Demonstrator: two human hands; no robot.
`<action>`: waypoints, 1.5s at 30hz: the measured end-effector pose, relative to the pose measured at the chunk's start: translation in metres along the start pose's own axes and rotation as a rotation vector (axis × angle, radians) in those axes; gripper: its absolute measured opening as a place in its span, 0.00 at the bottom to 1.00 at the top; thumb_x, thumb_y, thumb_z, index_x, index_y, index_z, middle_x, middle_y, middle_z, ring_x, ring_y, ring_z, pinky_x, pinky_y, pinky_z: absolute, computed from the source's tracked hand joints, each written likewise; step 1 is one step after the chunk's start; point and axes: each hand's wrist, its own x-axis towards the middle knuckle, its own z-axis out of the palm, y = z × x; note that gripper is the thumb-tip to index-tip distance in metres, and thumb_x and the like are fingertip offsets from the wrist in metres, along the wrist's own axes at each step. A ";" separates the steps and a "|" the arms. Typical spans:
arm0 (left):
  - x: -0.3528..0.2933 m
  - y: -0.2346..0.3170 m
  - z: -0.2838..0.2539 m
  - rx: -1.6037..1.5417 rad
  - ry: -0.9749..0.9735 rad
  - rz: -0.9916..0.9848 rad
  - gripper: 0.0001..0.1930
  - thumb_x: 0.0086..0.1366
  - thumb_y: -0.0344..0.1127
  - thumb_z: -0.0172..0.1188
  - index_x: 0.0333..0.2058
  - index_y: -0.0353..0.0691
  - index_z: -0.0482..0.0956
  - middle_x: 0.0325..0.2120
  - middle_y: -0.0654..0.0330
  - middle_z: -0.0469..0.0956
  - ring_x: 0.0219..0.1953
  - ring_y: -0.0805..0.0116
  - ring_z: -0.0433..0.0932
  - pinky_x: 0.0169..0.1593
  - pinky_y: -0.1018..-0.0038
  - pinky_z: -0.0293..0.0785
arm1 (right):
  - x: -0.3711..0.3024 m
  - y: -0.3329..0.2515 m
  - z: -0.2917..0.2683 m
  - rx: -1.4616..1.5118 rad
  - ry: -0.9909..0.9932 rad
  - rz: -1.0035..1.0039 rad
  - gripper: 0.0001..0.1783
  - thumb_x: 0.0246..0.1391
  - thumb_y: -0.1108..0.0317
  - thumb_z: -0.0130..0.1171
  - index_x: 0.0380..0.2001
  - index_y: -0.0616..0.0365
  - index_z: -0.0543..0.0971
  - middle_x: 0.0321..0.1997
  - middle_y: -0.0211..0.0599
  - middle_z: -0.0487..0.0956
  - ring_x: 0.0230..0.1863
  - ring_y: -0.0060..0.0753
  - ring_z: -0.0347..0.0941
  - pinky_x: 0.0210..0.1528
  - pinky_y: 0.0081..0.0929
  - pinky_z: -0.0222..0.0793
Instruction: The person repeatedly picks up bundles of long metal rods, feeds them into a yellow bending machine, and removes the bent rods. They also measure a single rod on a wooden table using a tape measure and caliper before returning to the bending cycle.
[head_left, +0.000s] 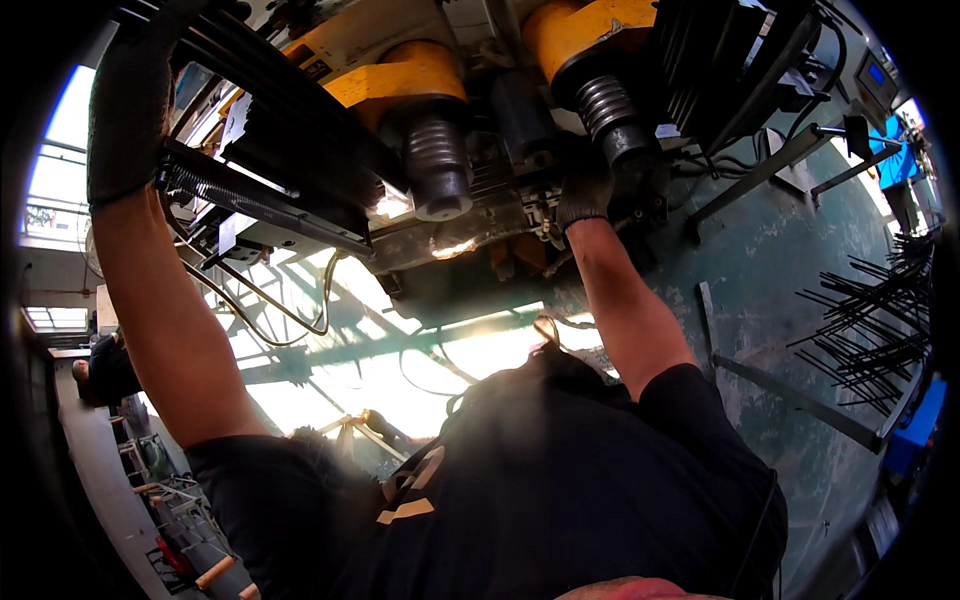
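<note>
My left hand [130, 115], in a dark work glove, is raised at the upper left beside several long dark bars [270, 80]. Its fingers fade into shadow at the picture's upper edge, so what they hold cannot be made out. My right hand [584, 188], also gloved, reaches in among the dark metal parts of a machine. Its fingers are lost in shadow there. Close to it a ribbed steel cylinder [608, 105] points down from a yellow housing [575, 35]. Further left, a second ribbed cylinder [437, 165] sits under another yellow housing [415, 75].
A bundle of thin black rods [865, 335] lies at the right near a metal frame [795, 400]. Cables [300, 325] loop below the machine's left side. Bright sunlight falls on the green floor [760, 280]. At the far left is another person's dark sleeve [112, 370].
</note>
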 end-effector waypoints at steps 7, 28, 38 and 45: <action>-0.022 0.009 -0.059 0.559 -0.043 -0.068 0.14 0.76 0.36 0.57 0.54 0.41 0.83 0.50 0.55 0.85 0.53 0.64 0.84 0.58 0.70 0.79 | -0.013 0.003 -0.019 -0.156 -0.048 -0.001 0.11 0.64 0.67 0.59 0.45 0.60 0.82 0.44 0.42 0.84 0.45 0.35 0.80 0.47 0.32 0.76; -0.480 0.129 0.379 -1.195 -0.142 -1.182 0.15 0.70 0.36 0.56 0.49 0.33 0.79 0.46 0.47 0.82 0.52 0.47 0.79 0.63 0.52 0.71 | -0.249 -0.307 -0.671 -1.059 1.101 -0.321 0.19 0.64 0.55 0.64 0.47 0.58 0.80 0.32 0.46 0.84 0.33 0.49 0.82 0.39 0.42 0.75; -0.394 0.188 0.510 -1.161 -0.355 -1.390 0.16 0.67 0.26 0.55 0.53 0.35 0.73 0.44 0.46 0.82 0.41 0.49 0.83 0.49 0.53 0.81 | -0.141 -0.460 -0.925 -1.610 1.221 0.001 0.21 0.69 0.50 0.49 0.55 0.49 0.76 0.53 0.57 0.82 0.55 0.65 0.77 0.56 0.57 0.71; -0.360 0.255 0.551 -1.070 -0.306 -1.495 0.14 0.68 0.26 0.54 0.51 0.34 0.73 0.41 0.46 0.82 0.40 0.52 0.83 0.46 0.56 0.82 | -0.053 -0.444 -1.000 -2.654 1.337 0.138 0.39 0.65 0.55 0.46 0.78 0.38 0.50 0.81 0.38 0.51 0.77 0.64 0.48 0.73 0.72 0.48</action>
